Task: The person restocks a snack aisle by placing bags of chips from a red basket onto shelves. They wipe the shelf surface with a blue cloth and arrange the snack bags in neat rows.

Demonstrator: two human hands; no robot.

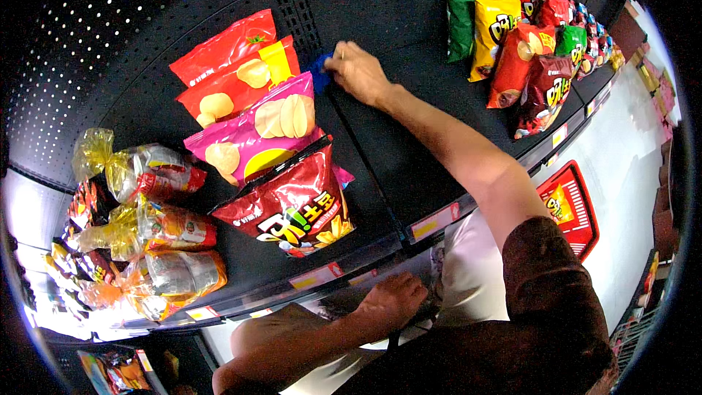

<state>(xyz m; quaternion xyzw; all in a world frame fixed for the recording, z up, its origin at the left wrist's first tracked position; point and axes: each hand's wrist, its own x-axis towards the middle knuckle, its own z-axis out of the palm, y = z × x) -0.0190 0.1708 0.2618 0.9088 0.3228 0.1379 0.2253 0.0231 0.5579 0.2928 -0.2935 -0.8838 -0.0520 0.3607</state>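
My right hand (355, 68) reaches over the black metal shelf (406, 142) and grips a crumpled blue cloth (322, 72). Snack bags partly hide the cloth, and the hand is slightly blurred. Just left of it, a row of upright bags runs front to back: a maroon potato-snack bag (307, 203), a magenta chip bag (258, 126), an orange-red chip bag (241, 85) and a red bag (230, 46) at the rear. Near my waist, below the shelf's front edge, my left hand (396, 297) has curled fingers; whether it holds anything is hidden.
Bundled snack packs in yellow film (170, 225) lie at the left. Toward the right stand a green Lay's bag (460, 16), a yellow bag (493, 27) and several other bags. Price-tag strips (436, 222) line the front edge. A red sign (570, 203) is beyond my right arm.
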